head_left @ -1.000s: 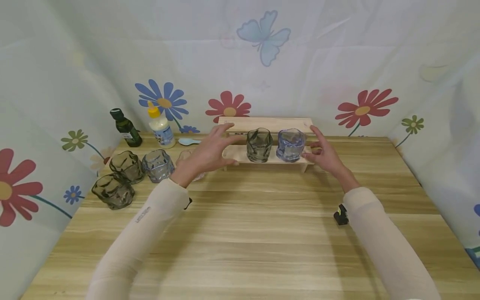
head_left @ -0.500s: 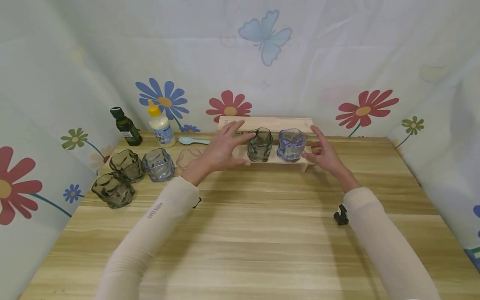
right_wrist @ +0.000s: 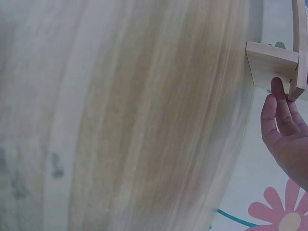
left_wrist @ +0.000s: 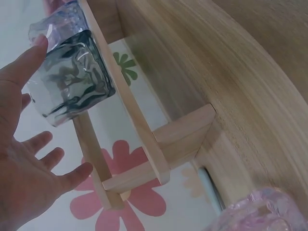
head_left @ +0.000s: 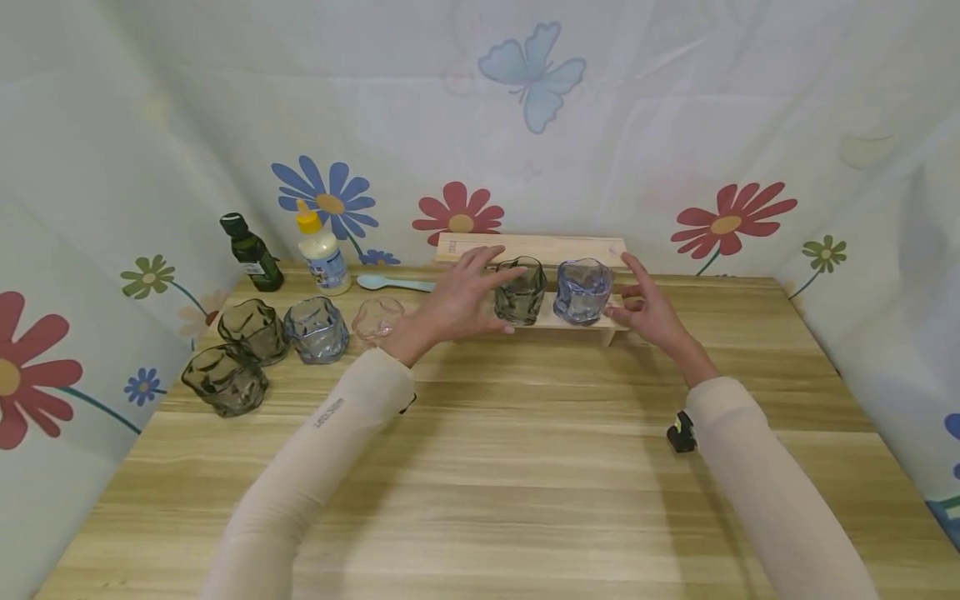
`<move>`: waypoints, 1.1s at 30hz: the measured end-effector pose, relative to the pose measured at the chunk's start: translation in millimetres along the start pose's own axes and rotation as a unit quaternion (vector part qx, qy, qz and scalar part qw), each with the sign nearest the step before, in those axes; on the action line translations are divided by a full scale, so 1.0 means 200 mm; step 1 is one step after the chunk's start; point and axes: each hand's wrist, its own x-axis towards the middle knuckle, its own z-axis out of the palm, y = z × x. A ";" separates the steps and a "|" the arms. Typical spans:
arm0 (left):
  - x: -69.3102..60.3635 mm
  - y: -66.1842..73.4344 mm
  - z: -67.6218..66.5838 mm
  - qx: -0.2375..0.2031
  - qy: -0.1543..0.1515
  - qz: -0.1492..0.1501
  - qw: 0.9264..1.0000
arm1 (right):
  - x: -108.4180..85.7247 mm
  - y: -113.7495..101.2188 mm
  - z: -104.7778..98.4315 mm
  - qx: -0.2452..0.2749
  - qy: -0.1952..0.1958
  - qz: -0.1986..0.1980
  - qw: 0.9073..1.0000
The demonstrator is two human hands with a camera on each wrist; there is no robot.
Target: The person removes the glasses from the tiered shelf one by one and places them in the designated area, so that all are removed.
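"Scanning from near, what's around?"
"I see two smoky glasses (head_left: 227,382) left, then a blue glass (head_left: 317,333) and pink glass (head_left: 375,321)."
"Hands?"
"The left hand (head_left: 467,298), fingers apart beside the grey glass (head_left: 527,296) on the rack (head_left: 558,248), hides its left end. The right hand (head_left: 651,307), fingers extended, is beside the violet glass (head_left: 583,292)."
"Beyond?"
"Spoon (head_left: 392,283), white bottle (head_left: 324,257), green bottle (head_left: 257,258), far left."

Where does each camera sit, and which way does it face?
Head: worn there, facing forward and down at the table; left hand and right hand show.
Left wrist: worn there, facing past the left hand to the dark glass and blue glass.
Right wrist: worn there, facing table and rack; right hand shows.
Head and left wrist share those two glasses.
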 end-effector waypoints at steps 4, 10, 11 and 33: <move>0.02 0.02 0.01 0.004 -0.004 0.000 1.000 | 0.00 0.00 0.00 -0.001 -0.004 0.007 1.000; 0.04 0.04 0.02 0.004 -0.015 -0.010 1.000 | 0.01 0.00 0.00 0.002 -0.007 0.012 1.000; 0.04 0.04 0.02 0.002 -0.015 -0.011 1.000 | 0.01 0.00 -0.01 0.003 -0.008 0.012 1.000; 0.13 0.07 0.06 0.000 -0.022 0.023 0.999 | 0.01 0.02 0.00 0.000 -0.004 0.012 1.000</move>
